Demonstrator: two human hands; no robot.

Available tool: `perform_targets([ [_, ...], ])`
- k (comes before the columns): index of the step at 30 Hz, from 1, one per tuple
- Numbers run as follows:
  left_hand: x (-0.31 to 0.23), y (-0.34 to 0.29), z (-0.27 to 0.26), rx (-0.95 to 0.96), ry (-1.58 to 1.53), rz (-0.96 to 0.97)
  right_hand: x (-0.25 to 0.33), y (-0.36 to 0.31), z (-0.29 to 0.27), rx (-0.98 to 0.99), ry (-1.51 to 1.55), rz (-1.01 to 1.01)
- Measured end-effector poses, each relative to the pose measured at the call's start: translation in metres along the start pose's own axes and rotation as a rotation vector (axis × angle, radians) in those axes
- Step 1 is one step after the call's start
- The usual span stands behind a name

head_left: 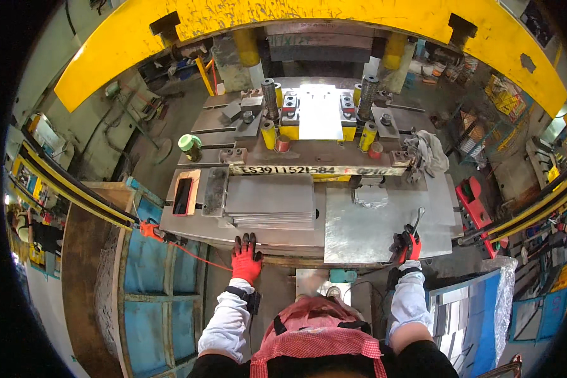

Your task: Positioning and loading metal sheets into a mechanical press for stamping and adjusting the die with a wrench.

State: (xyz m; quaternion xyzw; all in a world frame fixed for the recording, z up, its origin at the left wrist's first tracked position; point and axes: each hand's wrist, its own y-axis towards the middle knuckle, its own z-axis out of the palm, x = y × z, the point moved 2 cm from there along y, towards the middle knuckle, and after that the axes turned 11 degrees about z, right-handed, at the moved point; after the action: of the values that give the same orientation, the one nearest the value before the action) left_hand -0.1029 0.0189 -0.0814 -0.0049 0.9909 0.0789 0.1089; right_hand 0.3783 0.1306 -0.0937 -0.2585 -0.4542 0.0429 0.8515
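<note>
My left hand (246,259), in a red glove with dark fingertips, lies at the front edge of the press bed with its fingers stretched out and nothing in them. Just beyond it sits a stack of thin metal sheets (268,195). My right hand (412,246), gloved alike, is closed around a slim metal tool with a looped end (418,218); its lower part is hidden by the glove. That hand is over the near right part of a large flat metal plate (353,230). Farther back, a bright sheet (320,113) lies on the die between the guide posts.
A yellow press frame (309,11) arches overhead. On the bed are a phone (182,196), a green-capped bottle (189,146) and a grey rag (428,151). Yellow-black bars (75,183) flank the left. A blue rack (148,271) stands left, a red stand (475,211) right.
</note>
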Motion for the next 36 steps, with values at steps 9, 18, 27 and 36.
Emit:
perform_targets([
  [9,0.023,0.009,0.012,0.324,-0.025,-0.039,-0.005,0.008,-0.007,-0.011,0.072,-0.007],
  [18,0.024,0.009,0.007,0.289,-0.019,-0.014,-0.007,0.009,-0.006,-0.058,0.024,-0.048],
  [27,0.029,0.012,0.012,0.348,-0.080,-0.076,-0.011,0.009,-0.001,-0.112,0.064,-0.082],
  [36,0.027,0.012,0.011,0.288,-0.075,-0.045,-0.009,0.011,-0.007,-0.107,0.049,-0.062],
])
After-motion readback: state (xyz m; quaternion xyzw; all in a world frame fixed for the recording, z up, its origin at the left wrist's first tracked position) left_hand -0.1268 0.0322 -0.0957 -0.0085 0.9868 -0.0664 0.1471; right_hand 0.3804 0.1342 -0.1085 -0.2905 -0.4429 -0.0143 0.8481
